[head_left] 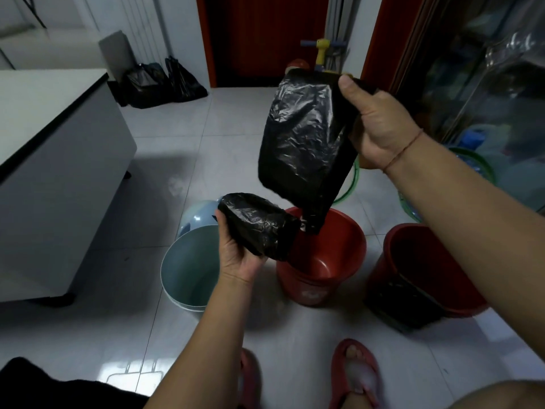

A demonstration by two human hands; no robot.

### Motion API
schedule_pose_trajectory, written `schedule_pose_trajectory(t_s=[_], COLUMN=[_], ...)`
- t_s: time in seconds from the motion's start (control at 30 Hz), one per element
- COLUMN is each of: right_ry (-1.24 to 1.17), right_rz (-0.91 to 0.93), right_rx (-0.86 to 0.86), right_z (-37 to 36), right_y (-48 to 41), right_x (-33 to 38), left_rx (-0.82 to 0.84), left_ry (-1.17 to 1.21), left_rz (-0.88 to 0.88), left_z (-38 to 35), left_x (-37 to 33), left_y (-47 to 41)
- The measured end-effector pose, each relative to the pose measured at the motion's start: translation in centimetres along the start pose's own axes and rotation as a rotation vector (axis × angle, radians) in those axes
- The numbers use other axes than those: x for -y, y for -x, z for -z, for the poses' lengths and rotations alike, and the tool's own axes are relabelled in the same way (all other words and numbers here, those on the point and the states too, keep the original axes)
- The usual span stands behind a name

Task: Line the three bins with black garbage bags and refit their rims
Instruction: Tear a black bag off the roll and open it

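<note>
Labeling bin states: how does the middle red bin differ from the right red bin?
The middle red bin stands upright and bare inside; the right red bin tilts and has black plastic draped over its near side. The middle one sits under the hanging bag; the right one is partly hidden by the right forearm. Both are red.

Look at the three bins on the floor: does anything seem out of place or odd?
Yes. The far-right round red plastic bin has something black draped outside its wall. The round grey-blue plastic bin and middle round red plastic bin stand bare.
</note>
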State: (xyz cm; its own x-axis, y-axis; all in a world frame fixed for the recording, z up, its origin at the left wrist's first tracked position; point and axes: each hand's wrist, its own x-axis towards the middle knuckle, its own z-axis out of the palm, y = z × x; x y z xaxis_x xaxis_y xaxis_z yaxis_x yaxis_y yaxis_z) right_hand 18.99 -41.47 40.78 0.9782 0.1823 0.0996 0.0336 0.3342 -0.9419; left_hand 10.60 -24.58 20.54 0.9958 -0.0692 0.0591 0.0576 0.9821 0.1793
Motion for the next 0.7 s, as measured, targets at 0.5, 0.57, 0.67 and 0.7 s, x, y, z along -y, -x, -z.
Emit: schedule_pose_trajectory(t_s=[0.5,0.57,0.67,0.7], right_ry=[-0.024,-0.026,0.015,0.026], right_rz=[-0.216,-0.259,-0.39,-0.444], right_rx=[0.039,-0.009,-0.085,-0.106], right_z=[2.4,3.1,4.7,5.2], right_y=[3.5,4.8,7.3,8.2], right_x=[-10.5,-13.6,-19.1,-20.7], left_rx=[-0.119,-0.108,-0.178,-0.195], left_ry=[-0.201,-0.181,-0.127,-0.128], left_rz=[0.021,0.016,0.02,0.02], left_z=[2.7,3.4,4.8,5.2], left_x=[-4.2,-4.7,-5.2,-5.2], left_y=[2.3,2.8,3.9,4.4])
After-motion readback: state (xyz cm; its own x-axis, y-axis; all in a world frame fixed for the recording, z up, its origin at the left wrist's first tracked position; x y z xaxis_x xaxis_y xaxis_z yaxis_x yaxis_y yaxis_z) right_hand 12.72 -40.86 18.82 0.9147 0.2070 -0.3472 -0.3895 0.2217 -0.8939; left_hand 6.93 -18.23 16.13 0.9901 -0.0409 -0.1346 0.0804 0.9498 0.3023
